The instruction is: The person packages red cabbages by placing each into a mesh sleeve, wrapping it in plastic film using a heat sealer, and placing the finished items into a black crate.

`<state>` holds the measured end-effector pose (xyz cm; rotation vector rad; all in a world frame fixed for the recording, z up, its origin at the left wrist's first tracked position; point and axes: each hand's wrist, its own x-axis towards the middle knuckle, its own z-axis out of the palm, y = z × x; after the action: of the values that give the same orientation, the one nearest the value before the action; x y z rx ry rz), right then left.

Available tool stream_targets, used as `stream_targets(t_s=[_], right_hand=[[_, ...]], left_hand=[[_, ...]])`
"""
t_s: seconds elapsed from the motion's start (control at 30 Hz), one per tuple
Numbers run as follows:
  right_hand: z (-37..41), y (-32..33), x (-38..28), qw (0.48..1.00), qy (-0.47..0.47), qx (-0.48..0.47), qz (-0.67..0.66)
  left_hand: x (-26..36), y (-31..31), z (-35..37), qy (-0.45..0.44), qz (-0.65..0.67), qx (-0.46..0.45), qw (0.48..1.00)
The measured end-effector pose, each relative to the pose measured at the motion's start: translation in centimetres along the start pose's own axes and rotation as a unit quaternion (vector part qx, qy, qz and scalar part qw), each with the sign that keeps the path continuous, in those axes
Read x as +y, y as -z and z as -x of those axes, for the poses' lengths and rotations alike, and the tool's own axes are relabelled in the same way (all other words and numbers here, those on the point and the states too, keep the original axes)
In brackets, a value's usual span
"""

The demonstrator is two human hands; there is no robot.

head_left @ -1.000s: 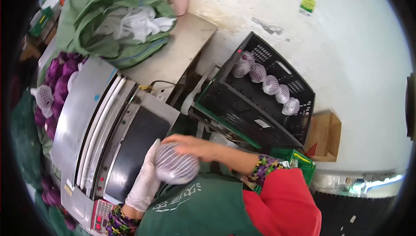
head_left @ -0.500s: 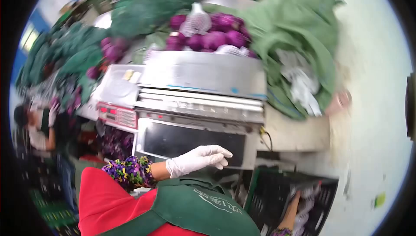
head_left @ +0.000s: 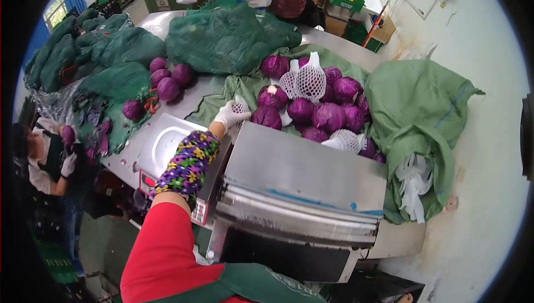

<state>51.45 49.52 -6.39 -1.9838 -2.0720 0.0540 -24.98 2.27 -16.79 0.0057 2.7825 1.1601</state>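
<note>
Net (head_left: 240,105), foam: in your left hand (head_left: 228,115), grip clamped on it, beside piled cabbages (head_left: 328,117). Arm (head_left: 186,161): over scale (head_left: 166,143), probably to skirt the wrapper (head_left: 311,164) blocking the direct way. Right hand (head_left: 406,298): low, at crate (head_left: 370,287), grip too cropped to tell. Counter (head_left: 207,89): mesh sack (head_left: 219,41) behind, green sack (head_left: 417,91) flanking the pile.

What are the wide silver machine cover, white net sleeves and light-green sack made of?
Machine cover: likely stainless steel, satin, from its soft grey sheen.
Net sleeves: probably foam plastic, matte, open diamond mesh.
Sack: maybe woven plastic, matte, stiff creases; cloth possible.
</note>
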Motion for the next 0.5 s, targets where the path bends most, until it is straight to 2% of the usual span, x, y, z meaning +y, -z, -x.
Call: stream_targets(t_s=[0.07, 0.1, 0.13, 0.17, 0.2, 0.23, 0.27, 0.3, 0.33, 0.4, 0.43, 0.47, 0.5], right_hand=[[0.8, 2.2, -2.4, 0.999, 0.029, 0.007, 0.021], [1.3, 3.1, -3.4, 0.999, 0.043, 0.010, 0.028], [1.3, 3.9, -4.5, 0.998, 0.065, 0.008, 0.023], [1.4, 4.4, -5.7, 0.996, 0.087, 0.005, 0.008], [1.5, 4.6, -7.2, 0.994, 0.107, -0.004, -0.026], [1.8, 4.5, -9.1, 0.989, 0.118, -0.030, -0.085], [2.1, 3.7, -11.6, 0.972, 0.085, -0.094, -0.200], [1.4, 2.4, -15.0, 0.937, 0.047, -0.155, -0.309], [3.4, 2.7, -20.7, 0.897, 0.094, -0.207, -0.380], [7.0, 2.2, -30.0, 0.842, 0.221, -0.291, -0.398], [7.9, 1.7, -33.7, 0.813, 0.303, -0.344, -0.360], [9.7, 1.3, -37.3, 0.750, 0.318, -0.401, -0.420], [11.5, 1.8, -40.9, 0.708, 0.358, -0.438, -0.422]], left_hand=[[-1.0, -0.4, -2.7, -0.012, 0.246, -0.073, 0.966], [-2.5, 0.5, -4.4, 0.104, 0.403, -0.177, 0.892], [-4.1, 1.5, -5.6, 0.217, 0.538, -0.270, 0.769], [-3.3, 3.6, -4.0, 0.245, 0.719, -0.338, 0.555], [-1.2, 4.6, -2.6, 0.272, 0.756, -0.252, 0.539], [0.0, 5.8, -2.0, 0.212, 0.753, -0.274, 0.560], [1.2, 6.9, -1.0, 0.155, 0.747, -0.295, 0.576], [2.7, 7.9, 0.5, 0.148, 0.728, -0.305, 0.597], [5.7, 8.9, 2.4, 0.139, 0.707, -0.319, 0.616], [11.4, 8.9, 7.2, 0.027, 0.604, -0.367, 0.708], [12.8, 7.6, 8.5, -0.061, 0.514, -0.394, 0.760], [14.3, 6.2, 10.1, -0.153, 0.417, -0.413, 0.795], [16.1, 5.2, 12.3, -0.197, 0.343, -0.436, 0.808]])
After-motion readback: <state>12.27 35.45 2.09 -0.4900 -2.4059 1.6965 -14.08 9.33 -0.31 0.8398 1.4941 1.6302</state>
